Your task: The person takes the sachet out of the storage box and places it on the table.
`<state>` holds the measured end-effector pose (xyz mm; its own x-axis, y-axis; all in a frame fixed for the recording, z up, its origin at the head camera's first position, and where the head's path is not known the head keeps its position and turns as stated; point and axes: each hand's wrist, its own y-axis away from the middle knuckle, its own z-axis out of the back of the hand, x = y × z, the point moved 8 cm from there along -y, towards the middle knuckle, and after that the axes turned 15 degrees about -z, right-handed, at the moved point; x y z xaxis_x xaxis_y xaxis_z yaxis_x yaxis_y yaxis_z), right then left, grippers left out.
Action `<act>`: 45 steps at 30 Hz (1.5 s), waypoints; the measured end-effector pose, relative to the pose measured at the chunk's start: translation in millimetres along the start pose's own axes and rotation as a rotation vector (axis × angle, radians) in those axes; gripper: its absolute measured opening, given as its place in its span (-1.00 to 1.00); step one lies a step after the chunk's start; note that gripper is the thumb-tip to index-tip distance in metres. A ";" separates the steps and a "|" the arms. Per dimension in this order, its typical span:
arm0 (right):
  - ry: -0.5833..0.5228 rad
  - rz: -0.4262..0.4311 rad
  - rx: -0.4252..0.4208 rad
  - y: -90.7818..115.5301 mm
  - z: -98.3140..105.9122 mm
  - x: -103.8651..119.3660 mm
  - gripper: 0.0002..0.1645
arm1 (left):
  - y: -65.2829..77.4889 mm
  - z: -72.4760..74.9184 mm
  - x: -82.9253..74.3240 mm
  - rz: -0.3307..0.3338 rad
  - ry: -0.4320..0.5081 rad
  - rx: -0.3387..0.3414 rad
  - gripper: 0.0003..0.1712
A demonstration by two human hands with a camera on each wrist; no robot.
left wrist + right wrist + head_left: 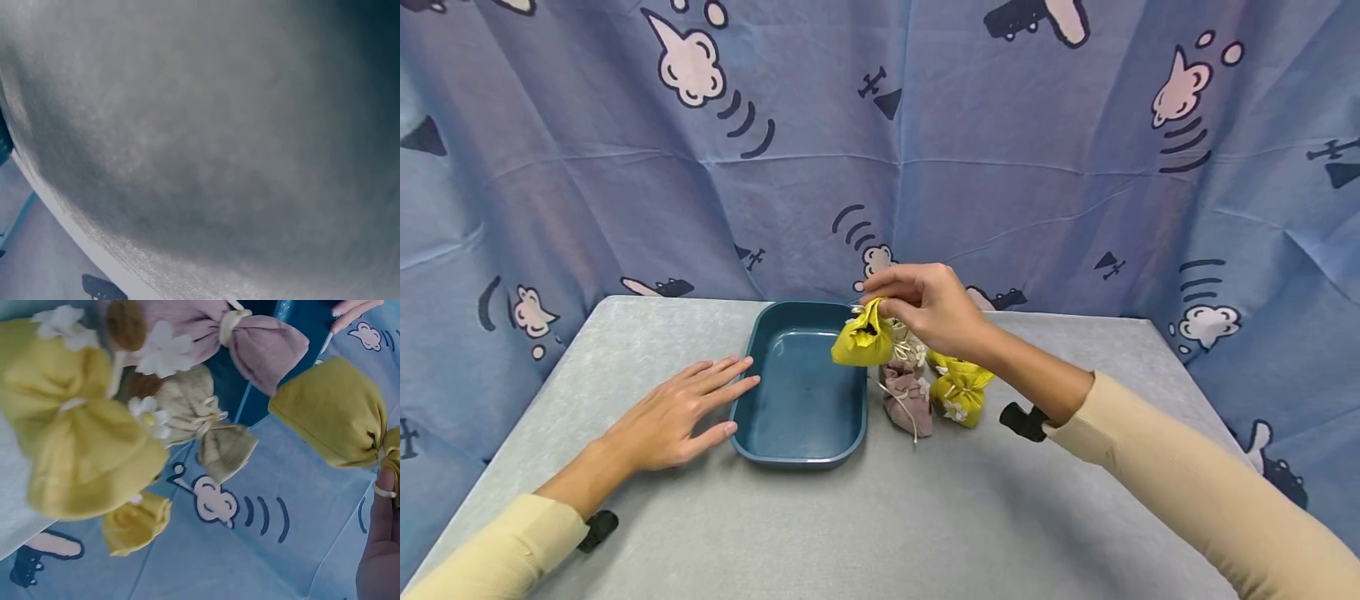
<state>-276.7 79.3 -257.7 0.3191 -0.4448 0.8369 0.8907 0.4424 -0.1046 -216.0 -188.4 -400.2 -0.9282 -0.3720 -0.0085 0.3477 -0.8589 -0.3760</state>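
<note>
My right hand (932, 308) pinches a small yellow drawstring pouch (861, 343) by its gathered neck, holding it above the right rim of the blue plastic bin (808, 400). In the right wrist view, the held yellow pouch (337, 415) hangs clear of the others. Flat on the table, fingers spread, my left hand (681, 412) lies at the bin's left wall with its fingertips by the rim. The bin's visible floor is bare. Right of it sit a mauve pouch (904, 407), a beige pouch (187, 403) partly behind my right hand, and yellow pouches (958, 393) with white flowers.
A grey cloth-covered table (880, 525) carries everything. Behind it hangs a blue patterned curtain (820, 125), close to the table's back edge. The left wrist view shows mostly blurred table surface (187, 125) and a bit of curtain.
</note>
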 end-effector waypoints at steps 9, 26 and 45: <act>0.002 -0.002 -0.096 17.8 35.4 -7.3 -0.71 | -0.6 -0.3 -0.2 0.014 0.012 0.016 -0.26; 0.098 -0.058 -0.265 51.7 101.9 -38.4 -0.71 | -2.1 -0.5 -0.2 0.013 0.012 0.016 -0.26; 0.203 -0.177 -0.324 93.6 135.1 -91.3 -0.66 | -1.2 -1.4 0.7 0.007 0.013 0.017 -0.26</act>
<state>-266.2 266.5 -271.3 0.1800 -0.6505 0.7378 0.9830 0.0915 -0.1592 -217.3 -187.2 -401.0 -0.9274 -0.3733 -0.0229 0.3560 -0.8622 -0.3605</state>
